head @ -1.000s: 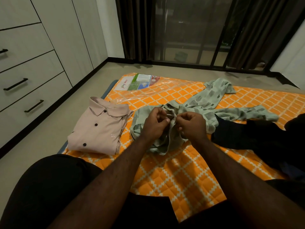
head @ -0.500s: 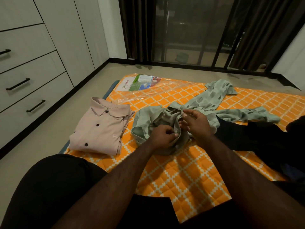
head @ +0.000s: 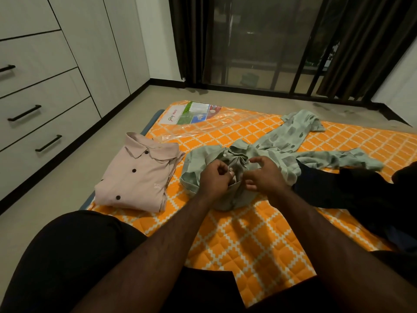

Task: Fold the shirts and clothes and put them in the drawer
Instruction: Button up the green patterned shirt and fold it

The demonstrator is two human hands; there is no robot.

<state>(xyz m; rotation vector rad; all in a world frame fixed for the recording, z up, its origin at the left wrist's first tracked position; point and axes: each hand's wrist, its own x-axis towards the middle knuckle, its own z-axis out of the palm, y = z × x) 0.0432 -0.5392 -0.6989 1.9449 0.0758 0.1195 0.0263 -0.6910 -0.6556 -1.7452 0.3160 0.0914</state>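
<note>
A pale green patterned shirt (head: 284, 143) lies crumpled on the orange quilted mattress (head: 259, 233), its sleeves spread to the back and right. My left hand (head: 214, 179) pinches the shirt's front edge beside a white button. Facing it, my right hand (head: 262, 177) pinches the opposite edge of the placket with curled fingers. A folded pink button shirt (head: 135, 177) rests on the mattress to the left. White drawers with black handles (head: 47, 143) line the left wall and are closed.
Dark clothes (head: 352, 195) lie heaped at the right of the mattress. A clear plastic package with a printed label (head: 194, 116) sits at the mattress's far edge. My black-clad knee (head: 74, 256) fills the lower left. Beige floor runs between mattress and drawers.
Both hands have shifted slightly down the green shirt's front, from near the collar to a lower button. The pink shirt and dark clothes have not moved.
</note>
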